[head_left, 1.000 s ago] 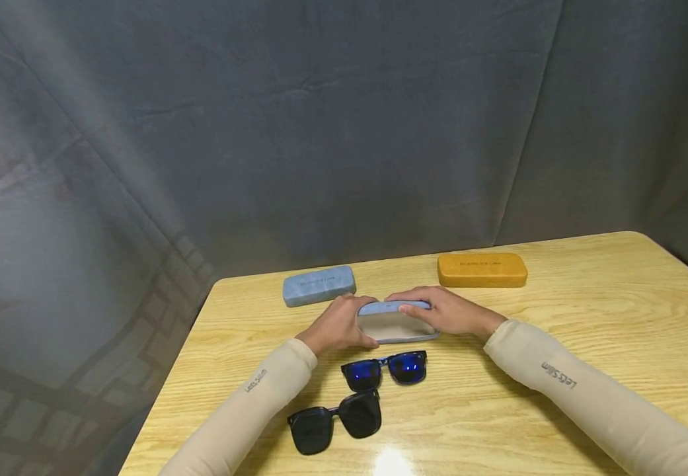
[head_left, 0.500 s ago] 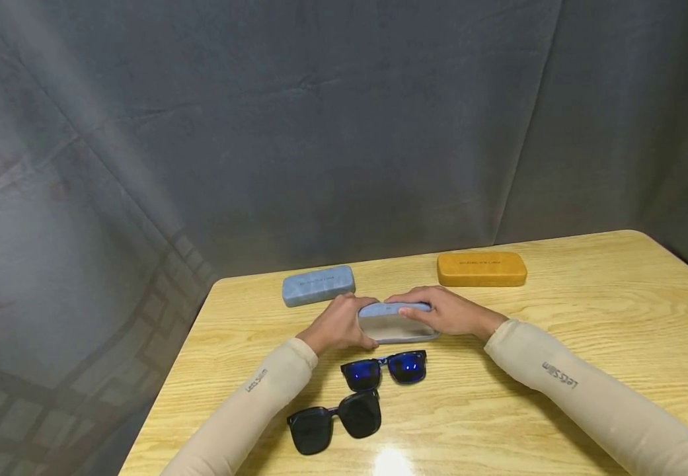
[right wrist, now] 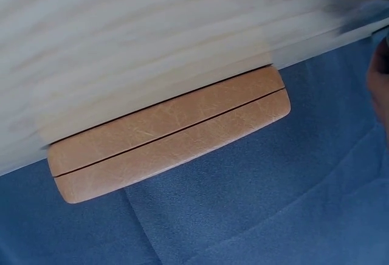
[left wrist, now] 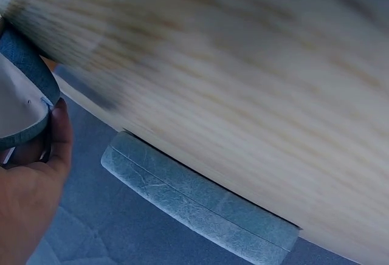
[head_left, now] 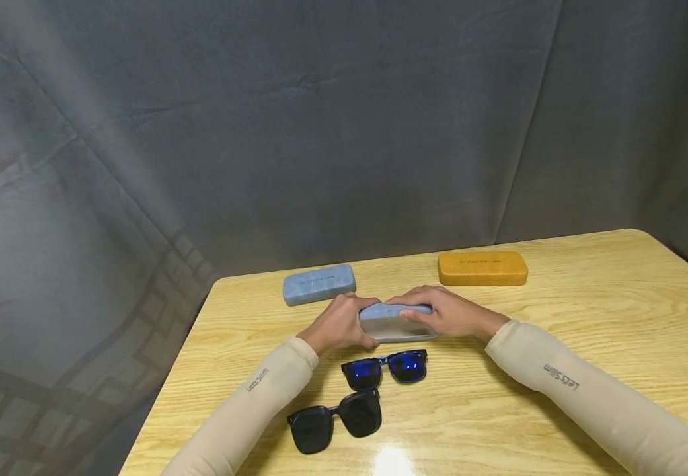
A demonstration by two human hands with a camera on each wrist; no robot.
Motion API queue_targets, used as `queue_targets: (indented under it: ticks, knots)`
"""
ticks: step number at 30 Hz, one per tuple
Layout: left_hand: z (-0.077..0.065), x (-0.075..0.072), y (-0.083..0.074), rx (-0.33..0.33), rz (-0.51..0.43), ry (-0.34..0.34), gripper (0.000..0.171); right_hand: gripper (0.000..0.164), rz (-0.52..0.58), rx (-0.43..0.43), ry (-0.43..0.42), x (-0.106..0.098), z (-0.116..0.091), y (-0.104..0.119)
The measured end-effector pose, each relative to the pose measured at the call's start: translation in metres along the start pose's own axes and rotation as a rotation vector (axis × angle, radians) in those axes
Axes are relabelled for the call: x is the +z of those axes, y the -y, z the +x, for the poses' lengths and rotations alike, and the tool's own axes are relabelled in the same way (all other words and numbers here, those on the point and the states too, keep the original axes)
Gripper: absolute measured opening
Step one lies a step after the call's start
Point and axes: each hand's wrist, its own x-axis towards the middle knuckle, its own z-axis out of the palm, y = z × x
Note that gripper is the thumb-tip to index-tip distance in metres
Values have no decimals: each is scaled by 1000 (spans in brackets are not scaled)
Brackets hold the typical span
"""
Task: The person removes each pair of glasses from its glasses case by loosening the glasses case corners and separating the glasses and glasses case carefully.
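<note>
Both hands hold an open blue glasses case point(head_left: 390, 325), its pale lining facing me and its lid partly lowered. My left hand point(head_left: 339, 322) grips the left end, thumb low and fingers over the top. At the right end, my right hand point(head_left: 447, 311) holds the lid between thumb and fingers. The left wrist view shows the case's lining point(left wrist: 18, 104) and hinge corner beside the left hand point(left wrist: 30, 204). Only a sliver of the right hand point(right wrist: 380, 86) enters the right wrist view. In front lie blue-lensed sunglasses point(head_left: 408, 367) and, nearer, black sunglasses point(head_left: 360, 415).
A second blue glasses case point(head_left: 318, 285) lies shut behind the left hand. Farther right, a shut orange glasses case point(head_left: 482, 269) sits near the back edge of the wooden table point(head_left: 593, 317). Grey cloth point(head_left: 344, 132) hangs behind the table.
The lid of the held case has come down slightly, so its opening looks a little narrower. Both hands and the sunglasses stay almost where they were.
</note>
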Motion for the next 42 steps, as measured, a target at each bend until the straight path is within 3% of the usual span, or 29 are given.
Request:
queue_targets:
  ticks: [33,42]
  knots:
    - [1,1,0,-19,28,3,72,38,-107,-14,-24,2,-4,3]
    - [-1,0,2,-6,1,12,69,43,-275,-62,22,7,-8,4]
